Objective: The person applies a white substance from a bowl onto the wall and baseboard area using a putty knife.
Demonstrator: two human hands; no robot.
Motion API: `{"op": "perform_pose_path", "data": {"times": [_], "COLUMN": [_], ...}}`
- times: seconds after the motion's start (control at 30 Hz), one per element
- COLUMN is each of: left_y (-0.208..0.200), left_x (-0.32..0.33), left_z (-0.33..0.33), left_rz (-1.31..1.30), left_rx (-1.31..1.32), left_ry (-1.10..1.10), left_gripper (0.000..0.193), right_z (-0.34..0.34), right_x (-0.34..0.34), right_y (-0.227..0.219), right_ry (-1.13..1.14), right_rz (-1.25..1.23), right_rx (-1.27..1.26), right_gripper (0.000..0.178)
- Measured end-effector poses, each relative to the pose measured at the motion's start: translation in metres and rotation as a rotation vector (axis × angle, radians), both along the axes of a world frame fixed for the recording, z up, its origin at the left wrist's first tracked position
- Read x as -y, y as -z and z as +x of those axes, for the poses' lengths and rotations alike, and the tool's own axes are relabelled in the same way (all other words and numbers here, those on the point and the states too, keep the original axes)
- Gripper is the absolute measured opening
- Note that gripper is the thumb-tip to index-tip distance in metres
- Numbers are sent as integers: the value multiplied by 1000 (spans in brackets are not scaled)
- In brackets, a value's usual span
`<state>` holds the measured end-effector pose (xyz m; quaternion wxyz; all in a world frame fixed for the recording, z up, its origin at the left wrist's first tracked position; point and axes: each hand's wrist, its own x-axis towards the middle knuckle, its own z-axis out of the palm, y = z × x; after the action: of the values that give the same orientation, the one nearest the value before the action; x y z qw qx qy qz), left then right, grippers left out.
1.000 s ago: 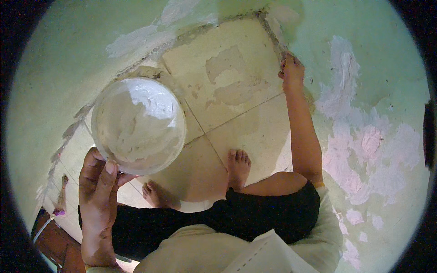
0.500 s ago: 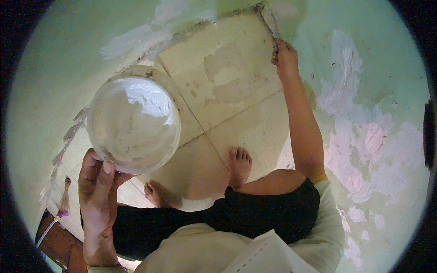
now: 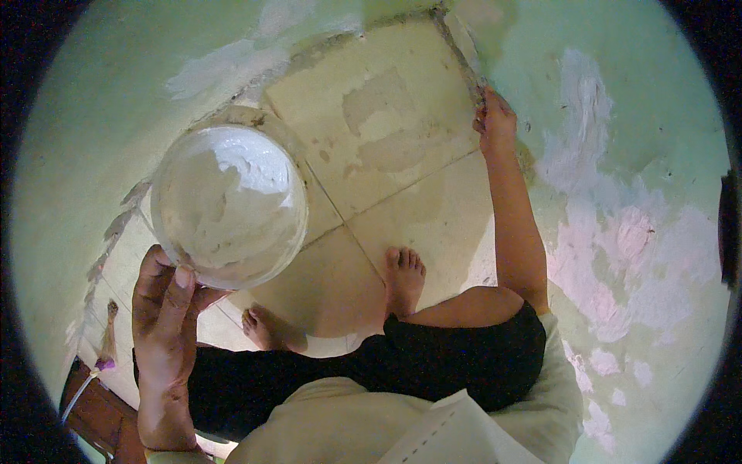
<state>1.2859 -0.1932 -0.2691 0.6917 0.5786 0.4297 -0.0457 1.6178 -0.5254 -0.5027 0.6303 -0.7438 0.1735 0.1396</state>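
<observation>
the left hand (image 3: 166, 309) pinches the round tub (image 3: 267, 271) by its near rim; the right hand (image 3: 498, 124), well rightward, curls beside the green wall (image 3: 657, 131), its hold unclear

The round tub (image 3: 249, 281) looks like smooth, translucent plastic with a shiny rim; the pale paste (image 3: 232, 203) inside is lumpy, glossy where light catches it. Green paint leaves the wall (image 3: 657, 131) mostly matt, while its pinkish filler patches (image 3: 593, 267) are rough and chalky. Floor tiles (image 3: 429, 205) appear smooth but stained; the black shorts (image 3: 464, 359) are matt cloth
</observation>
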Motion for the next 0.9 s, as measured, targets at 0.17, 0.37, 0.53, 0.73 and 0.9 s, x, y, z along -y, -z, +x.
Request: {"op": "perform_pose_path", "data": {"times": [0.17, 0.37, 0.53, 0.73, 0.9], "left_y": [0, 22, 36, 36, 40], "left_x": [6, -2, -4, 6, 9], "left_z": [10, 22, 22, 21, 17], "left_rz": [-18, -23, 3, 30, 69], "left_rx": [59, 97, 20, 72, 138], "left_ry": [-87, -10, 18, 76, 90], "left_gripper": [21, 20, 21, 21, 22], "right_z": [-68, -89, -107, -126, -126], "right_x": [3, -21, -84, -116, -115], "right_y": [-37, -179, -229, -206, -194], "right_ry": [50, -636, -1287, -1405, -1302], "right_rz": [-74, -344, -474, -566, -350], "right_rx": [7, 754, 927, 910, 742], "right_gripper": [24, 24, 36, 36, 35]}}
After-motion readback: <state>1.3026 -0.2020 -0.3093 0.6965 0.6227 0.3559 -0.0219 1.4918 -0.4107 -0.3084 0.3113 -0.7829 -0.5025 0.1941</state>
